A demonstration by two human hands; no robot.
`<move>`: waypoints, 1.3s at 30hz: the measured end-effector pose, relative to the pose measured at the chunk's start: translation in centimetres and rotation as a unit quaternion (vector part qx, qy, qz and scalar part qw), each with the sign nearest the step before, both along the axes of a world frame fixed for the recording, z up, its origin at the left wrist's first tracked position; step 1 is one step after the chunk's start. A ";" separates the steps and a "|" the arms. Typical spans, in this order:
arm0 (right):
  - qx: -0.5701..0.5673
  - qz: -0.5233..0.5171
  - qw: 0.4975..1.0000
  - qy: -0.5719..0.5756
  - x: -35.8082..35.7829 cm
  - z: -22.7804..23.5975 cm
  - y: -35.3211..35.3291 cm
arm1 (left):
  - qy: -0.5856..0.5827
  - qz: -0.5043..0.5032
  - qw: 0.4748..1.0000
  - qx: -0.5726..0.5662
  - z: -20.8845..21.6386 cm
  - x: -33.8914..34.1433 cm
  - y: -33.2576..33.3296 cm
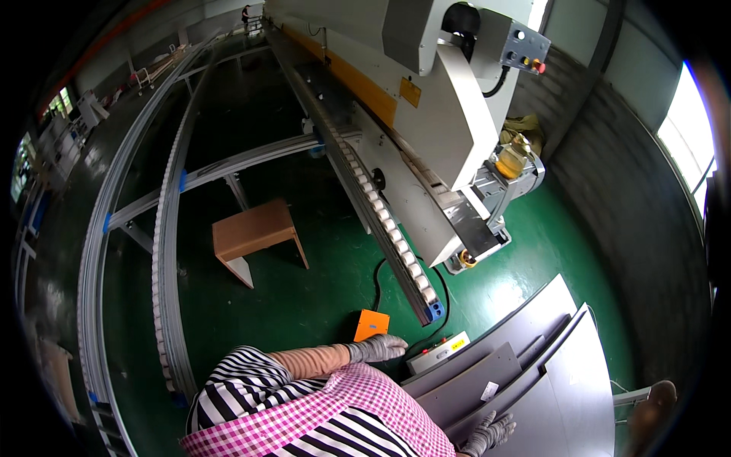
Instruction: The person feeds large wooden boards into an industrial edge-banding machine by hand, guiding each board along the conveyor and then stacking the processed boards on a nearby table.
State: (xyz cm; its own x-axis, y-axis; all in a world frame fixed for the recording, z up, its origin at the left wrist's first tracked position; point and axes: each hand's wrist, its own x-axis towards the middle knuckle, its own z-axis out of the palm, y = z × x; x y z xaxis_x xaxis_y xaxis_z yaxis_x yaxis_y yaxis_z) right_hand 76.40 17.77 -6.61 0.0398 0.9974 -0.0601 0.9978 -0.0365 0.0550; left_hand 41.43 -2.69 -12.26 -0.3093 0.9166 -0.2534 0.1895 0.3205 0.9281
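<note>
Both my hands wear grey gloves. My left hand reaches forward with its fingers stretched out and nothing in them. It is nearest to an orange box and a white control box with red buttons; I cannot tell whether it touches anything. My right hand has its fingers spread on or just over a stack of grey panels at the lower right. A smaller grey panel with a white label lies among them, and the front panel is the lightest.
A long white machine with a button panel stands ahead. A roller rail runs along it, ending near my left hand. Another rail is on the left. Between them stands a brown wooden stool on the green floor.
</note>
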 end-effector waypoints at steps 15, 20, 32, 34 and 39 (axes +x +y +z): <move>0.046 0.011 0.999 0.020 2.2 -4.1 0.9 | -0.114 0.317 0.935 0.108 -0.7 -8.5 -6.4; 0.099 0.064 0.993 0.024 -3.4 -1.0 0.9 | -0.116 0.321 0.936 0.085 4.4 -7.3 -6.9; 0.153 0.240 0.956 0.067 -14.4 2.4 3.8 | -0.078 0.107 0.991 0.015 -0.5 -0.4 -7.6; 0.159 0.263 0.949 0.073 -15.5 2.5 4.1 | -0.059 0.094 0.993 0.039 -1.4 -0.2 -8.1; 0.162 0.305 0.934 0.087 -18.2 3.0 4.8 | 0.031 0.160 0.986 0.019 1.4 0.4 -10.6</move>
